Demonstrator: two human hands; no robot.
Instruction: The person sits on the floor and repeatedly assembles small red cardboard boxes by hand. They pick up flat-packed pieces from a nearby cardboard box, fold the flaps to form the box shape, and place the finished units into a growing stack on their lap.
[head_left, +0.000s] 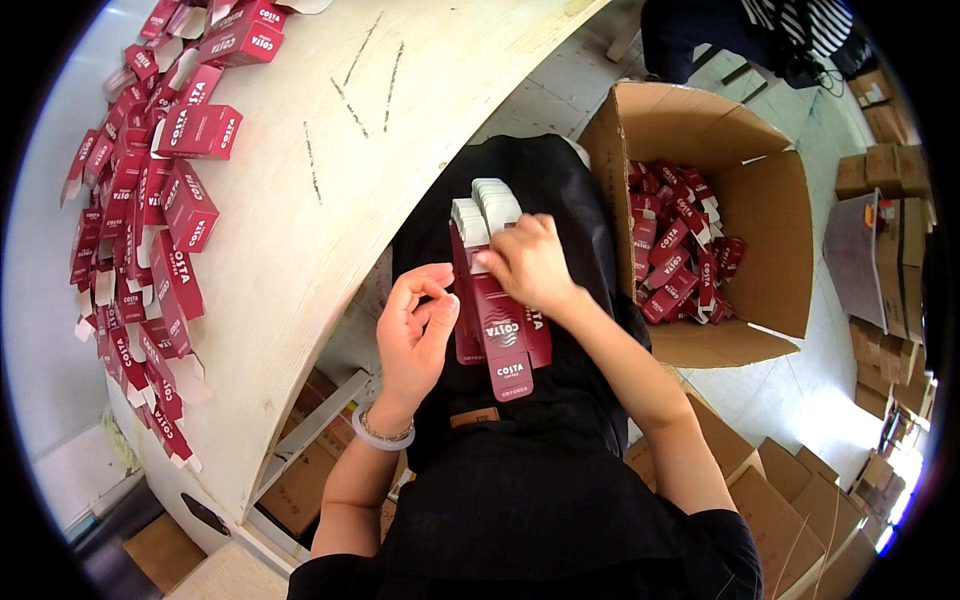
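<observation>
On my lap, over black cloth, lies a stack of flat dark-red cartons (500, 320) with white flaps fanned out at its far end. The top carton sticks out toward me past the others. My right hand (532, 262) grips this flat carton near its white flap, thumb on its face and fingers curled over the far side. Just left of the stack is my left hand (418, 320), fingers loosely bent, with a gap between thumb and fingertips and nothing seen in it. A pale bangle and a bead bracelet circle the left wrist.
Folded red cartons (150, 220) lie heaped along the left side of the pale table (330, 100). At my right stands a large open cardboard box (760, 230) holding many red cartons. More brown boxes (780, 500) line the right. Farther off, a person in striped clothing (810, 25) is partly visible.
</observation>
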